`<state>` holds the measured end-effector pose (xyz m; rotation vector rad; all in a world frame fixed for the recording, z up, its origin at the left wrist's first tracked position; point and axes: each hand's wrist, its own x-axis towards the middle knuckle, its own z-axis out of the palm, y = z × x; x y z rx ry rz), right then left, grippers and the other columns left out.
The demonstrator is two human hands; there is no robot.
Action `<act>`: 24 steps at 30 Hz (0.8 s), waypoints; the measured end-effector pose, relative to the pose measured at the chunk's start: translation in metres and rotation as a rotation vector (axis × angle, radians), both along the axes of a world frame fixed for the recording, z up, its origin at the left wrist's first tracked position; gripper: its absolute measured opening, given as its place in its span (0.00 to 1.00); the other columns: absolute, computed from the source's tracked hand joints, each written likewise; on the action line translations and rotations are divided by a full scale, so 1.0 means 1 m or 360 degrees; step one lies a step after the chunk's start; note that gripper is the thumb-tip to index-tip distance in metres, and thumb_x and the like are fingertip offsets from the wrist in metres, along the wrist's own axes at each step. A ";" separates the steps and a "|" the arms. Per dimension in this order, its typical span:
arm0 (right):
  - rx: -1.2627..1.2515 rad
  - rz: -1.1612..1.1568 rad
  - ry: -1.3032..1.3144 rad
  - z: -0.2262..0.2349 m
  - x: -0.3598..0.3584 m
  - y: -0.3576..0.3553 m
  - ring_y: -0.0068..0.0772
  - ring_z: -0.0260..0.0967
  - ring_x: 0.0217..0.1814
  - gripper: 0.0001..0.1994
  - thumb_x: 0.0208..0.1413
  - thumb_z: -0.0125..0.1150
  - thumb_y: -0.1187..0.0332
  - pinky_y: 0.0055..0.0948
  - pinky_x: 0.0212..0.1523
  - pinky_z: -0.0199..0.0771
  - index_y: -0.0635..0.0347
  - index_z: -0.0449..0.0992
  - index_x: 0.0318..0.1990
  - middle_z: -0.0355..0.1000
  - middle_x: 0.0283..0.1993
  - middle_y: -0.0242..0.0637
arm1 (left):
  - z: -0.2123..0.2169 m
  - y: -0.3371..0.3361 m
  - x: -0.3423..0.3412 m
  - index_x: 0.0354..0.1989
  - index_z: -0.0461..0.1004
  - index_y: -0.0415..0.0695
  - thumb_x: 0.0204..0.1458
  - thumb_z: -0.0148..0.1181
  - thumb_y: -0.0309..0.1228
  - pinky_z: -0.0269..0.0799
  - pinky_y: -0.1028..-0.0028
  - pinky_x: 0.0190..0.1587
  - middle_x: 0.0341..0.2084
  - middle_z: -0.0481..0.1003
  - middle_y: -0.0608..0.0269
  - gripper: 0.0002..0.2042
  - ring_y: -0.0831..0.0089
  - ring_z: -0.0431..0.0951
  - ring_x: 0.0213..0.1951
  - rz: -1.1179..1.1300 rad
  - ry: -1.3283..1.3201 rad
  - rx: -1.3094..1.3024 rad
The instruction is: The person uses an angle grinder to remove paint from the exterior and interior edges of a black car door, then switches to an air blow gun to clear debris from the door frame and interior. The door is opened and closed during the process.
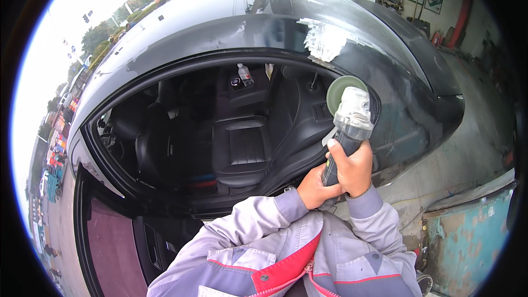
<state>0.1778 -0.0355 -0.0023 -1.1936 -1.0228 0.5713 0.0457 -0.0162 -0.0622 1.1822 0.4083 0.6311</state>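
Both my hands grip an angle grinder [347, 132] with a dark body and a worn, silvery head. Lower on its body, my left hand [318, 188] is closed around the handle. My right hand [355, 171] wraps it closer to the head, thumb along the side. A round greenish disc [342, 91] is fitted to the head, over the rear side of a dark car [407, 115] beside the open door frame. I cannot tell whether the disc touches the panel. Just beyond it, a whitish bare patch [327, 41] marks the car's paintwork.
The open rear door [110, 236] stands at my lower left. Inside the car are a black leather seat [247, 143] and a plastic bottle [244, 74]. A worn blue-green metal cabinet or bench [467, 242] is at my right. A street with vehicles lies far left.
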 end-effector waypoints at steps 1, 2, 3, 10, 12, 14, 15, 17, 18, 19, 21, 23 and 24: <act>0.0054 0.0012 -0.0047 -0.007 -0.003 0.002 0.26 0.78 0.32 0.16 0.60 0.72 0.69 0.29 0.35 0.80 0.70 0.74 0.48 0.78 0.36 0.38 | -0.004 -0.001 -0.004 0.49 0.75 0.39 0.55 0.69 0.29 0.80 0.71 0.37 0.36 0.81 0.63 0.16 0.75 0.82 0.33 0.0022 -0.0010 0.0010; 0.0049 0.0024 -0.0062 -0.012 -0.006 0.007 0.26 0.78 0.31 0.17 0.59 0.73 0.69 0.29 0.35 0.80 0.69 0.74 0.48 0.78 0.34 0.37 | -0.007 -0.001 -0.009 0.49 0.75 0.39 0.54 0.69 0.28 0.80 0.71 0.37 0.36 0.81 0.63 0.16 0.75 0.82 0.33 0.0044 -0.0010 0.0012; 0.0048 0.0048 -0.0070 -0.017 -0.009 0.010 0.26 0.78 0.31 0.17 0.59 0.73 0.68 0.29 0.35 0.80 0.69 0.74 0.48 0.78 0.34 0.37 | -0.010 0.000 -0.013 0.49 0.75 0.38 0.54 0.69 0.28 0.79 0.71 0.37 0.36 0.81 0.63 0.16 0.76 0.82 0.33 0.0063 -0.0023 0.0015; -0.0035 0.0260 0.0157 -0.022 -0.049 0.035 0.28 0.77 0.34 0.20 0.56 0.75 0.65 0.32 0.39 0.79 0.71 0.75 0.48 0.79 0.36 0.38 | -0.019 0.018 -0.050 0.46 0.76 0.38 0.54 0.69 0.28 0.79 0.72 0.36 0.30 0.81 0.65 0.13 0.76 0.81 0.30 0.0255 0.0035 0.0093; -0.0043 0.0305 0.0170 -0.020 -0.060 0.040 0.27 0.77 0.33 0.20 0.56 0.75 0.65 0.31 0.37 0.79 0.70 0.75 0.47 0.79 0.35 0.37 | -0.020 0.022 -0.060 0.45 0.76 0.38 0.54 0.68 0.27 0.79 0.72 0.36 0.30 0.81 0.64 0.13 0.75 0.82 0.30 0.0283 0.0023 0.0113; -0.0015 0.0316 0.0144 -0.019 -0.068 0.044 0.27 0.77 0.31 0.19 0.57 0.74 0.64 0.31 0.36 0.79 0.69 0.75 0.47 0.78 0.32 0.35 | -0.019 0.025 -0.067 0.45 0.76 0.38 0.54 0.66 0.27 0.79 0.71 0.35 0.30 0.82 0.63 0.12 0.75 0.82 0.30 0.0310 -0.0007 0.0133; -0.0016 0.0317 0.0140 -0.018 -0.071 0.045 0.27 0.77 0.31 0.19 0.57 0.74 0.64 0.31 0.36 0.79 0.69 0.75 0.48 0.78 0.33 0.36 | -0.019 0.027 -0.071 0.46 0.76 0.38 0.55 0.66 0.27 0.79 0.72 0.36 0.31 0.81 0.63 0.12 0.74 0.82 0.30 0.0302 0.0025 0.0131; -0.0012 0.0318 0.0129 -0.018 -0.075 0.049 0.27 0.77 0.31 0.20 0.57 0.74 0.64 0.31 0.36 0.79 0.69 0.75 0.48 0.78 0.33 0.36 | -0.018 0.030 -0.075 0.48 0.75 0.38 0.56 0.67 0.28 0.80 0.72 0.37 0.33 0.81 0.63 0.14 0.73 0.82 0.31 0.0290 0.0079 0.0149; -0.0012 0.0319 0.0123 -0.018 -0.076 0.051 0.27 0.77 0.31 0.20 0.57 0.74 0.63 0.31 0.36 0.79 0.69 0.75 0.48 0.78 0.33 0.36 | -0.017 0.032 -0.077 0.46 0.76 0.38 0.55 0.67 0.28 0.80 0.72 0.36 0.32 0.81 0.63 0.13 0.74 0.82 0.31 0.0282 0.0049 0.0152; -0.0013 0.0313 0.0121 -0.017 -0.077 0.052 0.27 0.77 0.31 0.20 0.57 0.74 0.63 0.31 0.36 0.79 0.69 0.75 0.48 0.78 0.33 0.37 | -0.016 0.033 -0.078 0.45 0.76 0.38 0.55 0.67 0.28 0.79 0.72 0.35 0.31 0.81 0.63 0.12 0.74 0.82 0.30 0.0296 0.0032 0.0150; -0.0015 0.0307 0.0116 -0.017 -0.079 0.056 0.28 0.78 0.32 0.20 0.57 0.74 0.63 0.31 0.36 0.79 0.69 0.75 0.49 0.79 0.34 0.37 | -0.015 0.036 -0.080 0.43 0.76 0.38 0.55 0.67 0.28 0.79 0.72 0.34 0.29 0.81 0.64 0.11 0.75 0.82 0.29 0.0321 0.0022 0.0146; -0.0014 0.0305 0.0110 -0.015 -0.081 0.060 0.28 0.78 0.32 0.21 0.57 0.74 0.63 0.31 0.36 0.79 0.69 0.75 0.49 0.79 0.34 0.38 | -0.013 0.038 -0.081 0.43 0.77 0.38 0.55 0.68 0.29 0.79 0.72 0.34 0.29 0.81 0.64 0.11 0.75 0.82 0.29 0.0346 0.0036 0.0138; -0.0019 0.0310 0.0120 -0.015 -0.081 0.061 0.28 0.78 0.32 0.21 0.57 0.74 0.63 0.32 0.36 0.79 0.69 0.75 0.49 0.79 0.35 0.38 | -0.012 0.040 -0.082 0.43 0.77 0.38 0.55 0.68 0.29 0.79 0.72 0.34 0.29 0.81 0.64 0.11 0.75 0.82 0.29 0.0341 0.0035 0.0137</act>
